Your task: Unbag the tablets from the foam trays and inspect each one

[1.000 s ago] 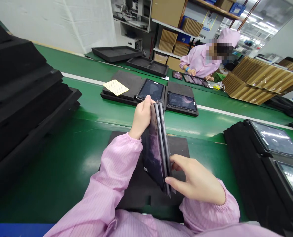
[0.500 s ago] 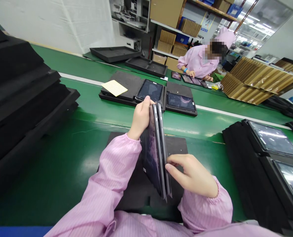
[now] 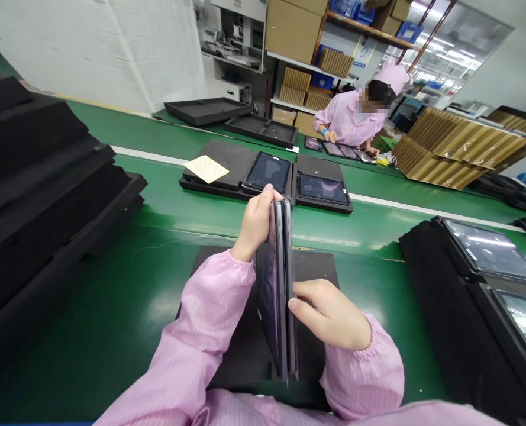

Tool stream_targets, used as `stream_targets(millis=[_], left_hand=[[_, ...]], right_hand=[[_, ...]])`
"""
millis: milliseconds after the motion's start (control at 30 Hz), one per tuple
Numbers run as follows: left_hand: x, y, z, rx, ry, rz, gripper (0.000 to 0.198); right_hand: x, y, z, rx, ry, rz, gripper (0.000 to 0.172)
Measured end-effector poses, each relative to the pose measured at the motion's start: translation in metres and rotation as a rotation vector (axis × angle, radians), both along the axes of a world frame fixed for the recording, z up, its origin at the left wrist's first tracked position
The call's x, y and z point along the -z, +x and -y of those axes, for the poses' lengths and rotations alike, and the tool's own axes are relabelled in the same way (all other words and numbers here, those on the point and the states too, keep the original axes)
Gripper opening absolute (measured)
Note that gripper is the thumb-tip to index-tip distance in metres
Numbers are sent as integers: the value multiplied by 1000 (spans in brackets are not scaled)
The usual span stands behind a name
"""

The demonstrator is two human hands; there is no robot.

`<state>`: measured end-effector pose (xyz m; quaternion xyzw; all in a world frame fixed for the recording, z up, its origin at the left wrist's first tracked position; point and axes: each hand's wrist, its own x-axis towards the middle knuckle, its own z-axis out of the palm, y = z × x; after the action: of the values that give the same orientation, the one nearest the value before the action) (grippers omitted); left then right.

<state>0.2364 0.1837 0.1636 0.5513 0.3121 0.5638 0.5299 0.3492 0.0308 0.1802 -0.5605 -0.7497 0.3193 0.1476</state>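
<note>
Two tablets (image 3: 281, 284) stand upright on edge, face to back, with a narrow gap between them and thin clear film at their lower corners. My left hand (image 3: 257, 220) grips them both at the far end, its thumb on top. Against the near half of the right-hand tablet, my right hand (image 3: 329, 313) has thumb and finger closed at the edge; the fingertips behind it are partly hidden. Beneath the tablets lies a black foam tray (image 3: 316, 269) on the green bench.
Foam trays are stacked at left (image 3: 45, 195). At right, a foam stack (image 3: 426, 272) bears tablets (image 3: 496, 245). Ahead, a foam tray (image 3: 236, 183) holds a tablet (image 3: 269, 170) and a yellow dotted sheet (image 3: 206, 169). Across the bench a co-worker (image 3: 351, 115) handles tablets.
The two tablets have turned more upright and come slightly lower in view. My right hand has shifted a little left along with them. Both hands keep their places on the tablets.
</note>
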Motion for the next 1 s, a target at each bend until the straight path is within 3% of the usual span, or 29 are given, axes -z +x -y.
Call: stream_targets(millis=[167, 267, 467, 533, 633, 767, 1000], left_hand=[[-3, -1, 6, 39, 72, -38, 55], [-4, 0, 7, 38, 81, -48, 58], [6, 7, 11, 25, 129, -38, 66], [11, 10, 14, 33, 217, -26, 66], [17, 11, 17, 99, 481, -61, 69], [16, 8, 20, 251, 751, -175, 62], [-2, -6, 32, 487, 557, -341, 59]], right_hand=[[4, 1, 0, 128, 181, -192, 30], [7, 0, -1, 136, 279, -302, 26], [17, -6, -9, 249, 447, -485, 18], [18, -5, -11, 304, 455, -539, 20], [18, 1, -12, 355, 461, -581, 24], [17, 9, -9, 315, 481, -617, 21], [16, 7, -4, 273, 519, -559, 19]])
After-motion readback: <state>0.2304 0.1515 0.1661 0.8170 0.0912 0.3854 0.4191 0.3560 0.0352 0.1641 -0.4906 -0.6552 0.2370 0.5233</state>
